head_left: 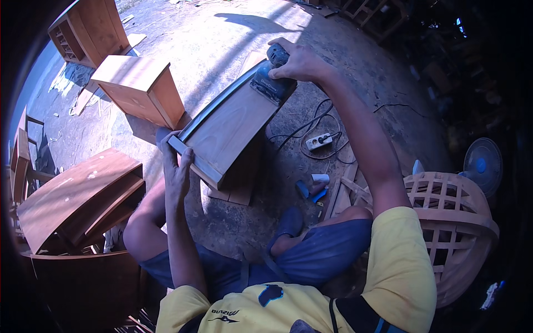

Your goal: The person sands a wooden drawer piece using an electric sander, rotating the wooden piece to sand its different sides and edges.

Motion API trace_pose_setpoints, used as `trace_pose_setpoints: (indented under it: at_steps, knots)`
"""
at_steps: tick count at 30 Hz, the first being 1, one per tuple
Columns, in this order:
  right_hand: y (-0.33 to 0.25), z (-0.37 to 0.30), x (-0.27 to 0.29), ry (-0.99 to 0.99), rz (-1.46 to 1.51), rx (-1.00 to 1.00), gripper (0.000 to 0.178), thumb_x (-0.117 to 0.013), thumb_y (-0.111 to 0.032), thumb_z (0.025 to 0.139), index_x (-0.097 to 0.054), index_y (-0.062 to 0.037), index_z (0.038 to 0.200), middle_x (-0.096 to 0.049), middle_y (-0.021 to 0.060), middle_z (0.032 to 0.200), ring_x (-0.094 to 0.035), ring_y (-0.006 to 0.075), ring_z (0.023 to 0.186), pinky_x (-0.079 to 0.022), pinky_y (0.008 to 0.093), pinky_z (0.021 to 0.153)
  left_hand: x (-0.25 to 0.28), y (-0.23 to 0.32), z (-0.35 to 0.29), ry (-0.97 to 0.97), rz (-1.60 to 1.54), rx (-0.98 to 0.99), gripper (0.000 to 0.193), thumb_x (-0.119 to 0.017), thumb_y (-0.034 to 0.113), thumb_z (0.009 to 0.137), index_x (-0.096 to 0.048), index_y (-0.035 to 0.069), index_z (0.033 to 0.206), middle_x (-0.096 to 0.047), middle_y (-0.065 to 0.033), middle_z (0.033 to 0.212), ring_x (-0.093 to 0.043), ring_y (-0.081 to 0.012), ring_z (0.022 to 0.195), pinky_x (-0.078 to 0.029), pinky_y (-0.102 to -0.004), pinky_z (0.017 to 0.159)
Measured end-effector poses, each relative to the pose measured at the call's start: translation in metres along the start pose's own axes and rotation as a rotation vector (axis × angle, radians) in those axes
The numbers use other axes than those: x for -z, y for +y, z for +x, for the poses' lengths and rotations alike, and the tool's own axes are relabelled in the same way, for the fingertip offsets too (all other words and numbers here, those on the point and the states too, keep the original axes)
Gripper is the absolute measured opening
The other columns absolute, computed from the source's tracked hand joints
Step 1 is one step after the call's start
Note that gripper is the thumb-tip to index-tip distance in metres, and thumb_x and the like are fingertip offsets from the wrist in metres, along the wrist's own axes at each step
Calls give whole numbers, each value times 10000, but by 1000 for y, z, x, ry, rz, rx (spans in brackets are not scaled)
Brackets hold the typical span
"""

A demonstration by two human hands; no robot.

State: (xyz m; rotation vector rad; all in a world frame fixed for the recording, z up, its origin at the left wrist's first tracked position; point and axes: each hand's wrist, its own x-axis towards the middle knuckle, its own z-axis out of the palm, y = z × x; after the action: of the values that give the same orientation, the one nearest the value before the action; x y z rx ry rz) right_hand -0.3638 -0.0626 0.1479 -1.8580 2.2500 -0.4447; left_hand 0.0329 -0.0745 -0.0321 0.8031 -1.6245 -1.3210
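Observation:
In front of me a wooden drawer (236, 125) is tilted, its pale side panel facing up. My left hand (176, 166) grips the near left corner of the drawer, thumb on one side and fingers on the other. At the far right end my right hand (297, 62) is wrapped round a blue electric sander (272, 83). The flat pad of the sander rests on the panel near its far edge. Beneath the drawer is a piece of brown board (240, 195), partly hidden.
A power strip (319, 142) with tangled black cable lies right of the drawer. Wooden cabinets (139, 89) stand at the left, and a brown cabinet (83, 194) lies nearer. At right are a latticed wooden frame (444, 222) and a fan (482, 161). A blue tool (319, 195) lies near my foot.

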Motion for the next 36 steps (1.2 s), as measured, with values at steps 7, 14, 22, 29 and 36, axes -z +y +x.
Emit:
trace_pose_setpoints:
  at_steps: [7,14,22,29,36]
  knots:
    - [16,-10,-4,52,-8,-89,867,-890,-417,746,-582,-112,1497,-734,233,1275,-733,368,1160,-570,471,1013,0,4,0,67,2,-12,458,-618,261,1043,-505,56,1436,-556,-142,1327,-532,-259,1277,-421,-420,1126]
    - [-80,-95,-40,2,76,260,826,-866,-350,781,-542,-107,1501,-737,275,1167,-748,400,1115,-588,500,1003,1,-5,0,54,-16,-9,478,-606,231,1040,-454,78,1466,-524,-139,1366,-490,-253,1307,-379,-426,1158]
    - [31,-1,4,73,-38,-115,914,-856,-470,763,-530,-134,1548,-718,276,1324,-730,403,1197,-581,453,1036,-2,-9,3,46,37,-44,494,-614,270,1031,-474,62,1457,-531,-151,1355,-506,-268,1301,-387,-447,1156]
    - [2,11,-13,74,-39,-168,904,-874,-465,759,-571,-70,1515,-736,243,1289,-730,375,1180,-558,436,1036,2,-9,-4,112,16,-56,498,-638,279,1004,-509,62,1433,-576,-136,1276,-542,-253,1229,-423,-419,1116]
    - [-123,-62,-38,23,-23,-37,876,-847,-434,796,-535,-72,1530,-745,258,1214,-742,411,1135,-570,480,1028,-1,1,1,148,147,-63,419,-411,298,1100,-536,54,1417,-619,-209,1151,-598,-316,1126,-453,-433,1038]
